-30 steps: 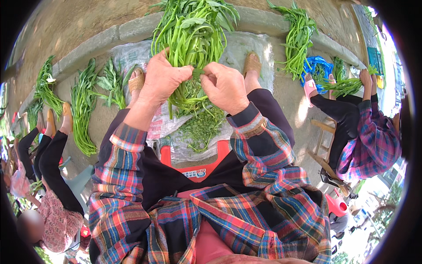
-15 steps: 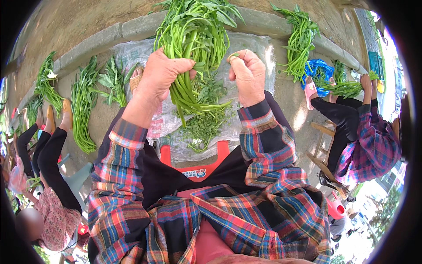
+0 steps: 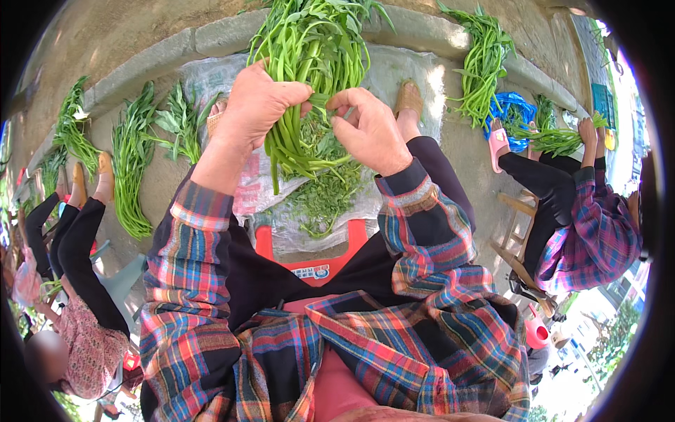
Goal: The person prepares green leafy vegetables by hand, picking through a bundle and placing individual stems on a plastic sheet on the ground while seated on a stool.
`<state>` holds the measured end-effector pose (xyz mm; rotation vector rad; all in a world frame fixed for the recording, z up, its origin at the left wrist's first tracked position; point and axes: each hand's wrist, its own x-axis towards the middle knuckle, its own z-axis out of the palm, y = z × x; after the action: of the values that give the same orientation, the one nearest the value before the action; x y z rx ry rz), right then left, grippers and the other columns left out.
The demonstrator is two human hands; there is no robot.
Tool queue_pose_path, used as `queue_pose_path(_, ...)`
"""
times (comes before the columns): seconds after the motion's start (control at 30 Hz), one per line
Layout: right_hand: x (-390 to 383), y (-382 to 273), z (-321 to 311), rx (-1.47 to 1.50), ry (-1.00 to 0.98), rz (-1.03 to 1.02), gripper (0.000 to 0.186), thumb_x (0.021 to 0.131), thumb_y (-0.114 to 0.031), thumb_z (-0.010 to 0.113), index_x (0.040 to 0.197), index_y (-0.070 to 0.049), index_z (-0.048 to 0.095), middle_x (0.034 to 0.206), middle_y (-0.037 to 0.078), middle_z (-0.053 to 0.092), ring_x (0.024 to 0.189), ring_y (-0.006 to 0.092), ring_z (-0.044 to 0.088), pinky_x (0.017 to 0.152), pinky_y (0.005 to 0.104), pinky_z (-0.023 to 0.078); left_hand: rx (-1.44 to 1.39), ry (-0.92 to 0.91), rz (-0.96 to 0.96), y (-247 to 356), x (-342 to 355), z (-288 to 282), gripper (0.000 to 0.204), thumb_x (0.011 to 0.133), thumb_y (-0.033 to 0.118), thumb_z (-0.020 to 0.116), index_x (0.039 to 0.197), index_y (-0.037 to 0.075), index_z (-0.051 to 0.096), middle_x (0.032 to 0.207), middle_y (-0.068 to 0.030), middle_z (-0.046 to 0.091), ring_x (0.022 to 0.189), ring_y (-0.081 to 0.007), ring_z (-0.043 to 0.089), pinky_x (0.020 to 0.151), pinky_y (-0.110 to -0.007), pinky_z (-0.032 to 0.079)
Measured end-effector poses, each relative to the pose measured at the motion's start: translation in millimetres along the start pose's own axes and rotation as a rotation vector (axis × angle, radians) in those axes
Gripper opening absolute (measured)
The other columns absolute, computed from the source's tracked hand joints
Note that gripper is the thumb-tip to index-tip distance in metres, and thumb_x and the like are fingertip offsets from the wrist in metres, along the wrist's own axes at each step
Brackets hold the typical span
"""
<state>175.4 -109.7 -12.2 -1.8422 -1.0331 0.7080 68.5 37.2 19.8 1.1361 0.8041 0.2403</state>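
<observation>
A thick bunch of leafy green stems that looks like water spinach (image 3: 309, 53) hangs over the far side of the plastic sheet. My left hand (image 3: 249, 102) is wrapped round its near part, thumb pointing right and cut stem ends drooping below. Close beside that thumb, my right hand (image 3: 373, 130) pinches at a small leaf with thumb and forefinger. The leaf is mostly hidden by the fingertips. Under both hands, a heap of plucked leaves and bits (image 3: 327, 200) lies on the pale plastic sheet (image 3: 415, 70).
A red plastic stool (image 3: 330, 269) is between my legs. More bundles of greens (image 3: 133, 169) lie on the ground at left, another (image 3: 481, 63) against the kerb (image 3: 232, 39) at right. A co-worker in plaid (image 3: 590, 232) handles greens by a blue bag (image 3: 510, 116); others sit at left.
My right hand has moved left from beside the bunch to the stems near my left thumb. My left hand keeps its hold almost in place.
</observation>
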Motion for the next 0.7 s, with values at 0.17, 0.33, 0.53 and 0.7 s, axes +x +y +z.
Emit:
queue_pose_path(0.17, 0, 4, 1, 0.026, -0.010, 0.039, 0.022, 0.071, -0.015, 0.061, 0.089, -0.004, 0.058, 0.077, 0.011, 0.057, 0.069, 0.0287, 0.057, 0.063, 0.0376, 0.045, 0.115, 0.050, 0.080, -9, 3, 7, 0.027, 0.063, 0.002, 0.063, 0.090, -0.003, 0.059, 0.070, -0.0048, 0.061, 0.058, -0.0110, 0.057, 0.053, -0.025, 0.046)
queue_pose_path(0.33, 0, 0, 1, -0.043, 0.009, 0.042, 0.021, 0.072, -0.018, 0.060, 0.084, -0.002, 0.058, 0.072, 0.012, 0.057, 0.068, 0.0307, 0.057, 0.060, 0.0389, 0.045, 0.231, 0.023, 0.134, -17, 5, 8, 0.026, 0.061, 0.005, 0.064, 0.087, -0.002, 0.061, 0.069, -0.0039, 0.061, 0.058, -0.0104, 0.056, 0.054, -0.025, 0.046)
queue_pose_path(0.53, -1, -1, 2, -0.063, 0.017, 0.032, 0.015, 0.074, -0.017, 0.058, 0.074, -0.002, 0.057, 0.069, 0.014, 0.057, 0.068, 0.0336, 0.057, 0.060, 0.0408, 0.044, 0.285, -0.007, 0.145, -21, 7, 10, 0.027, 0.061, 0.008, 0.064, 0.085, -0.002, 0.061, 0.068, -0.0042, 0.061, 0.059, -0.0106, 0.055, 0.055, -0.026, 0.046)
queue_pose_path(0.7, -2, 0, 2, -0.112, -0.004, -0.021, 0.014, 0.076, -0.017, 0.055, 0.074, -0.003, 0.057, 0.072, 0.014, 0.058, 0.071, 0.0349, 0.058, 0.061, 0.0427, 0.045, 0.383, 0.002, 0.196, -20, 4, 9, 0.030, 0.061, 0.010, 0.064, 0.088, -0.003, 0.060, 0.069, -0.0053, 0.062, 0.061, -0.0122, 0.056, 0.058, -0.027, 0.047)
